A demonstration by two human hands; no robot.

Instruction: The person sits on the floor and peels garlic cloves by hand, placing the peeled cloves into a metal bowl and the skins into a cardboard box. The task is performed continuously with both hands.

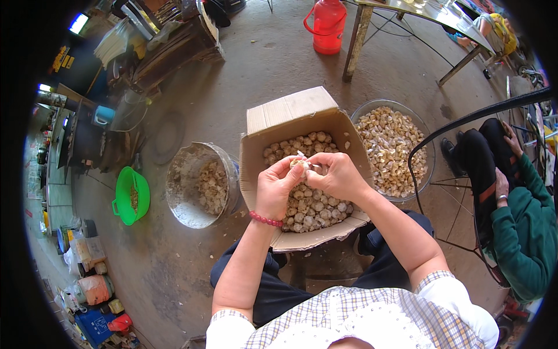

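Over an open cardboard box [292, 114], my left hand [275, 185] grips a garlic bulb [299, 165] between thumb and fingers. My right hand [338, 175] pinches at the other side of the same bulb, its fingertips on a clove or bit of skin; which one is too small to tell. Many whole garlic bulbs [316, 209] fill the box beneath both wrists. A wide basin [429, 152] heaped with loose garlic cloves [388, 148] stands to the right of the box. On its left is a dirty bucket [185, 163] with papery garlic waste [212, 185] inside.
A green plastic basin [141, 200] with a few contents sits farther left. Beyond the box are a red thermos flask [329, 28] and a table leg [357, 43]. A seated person in a green sleeve [518, 244] is at right, behind a black curved bar [475, 118].
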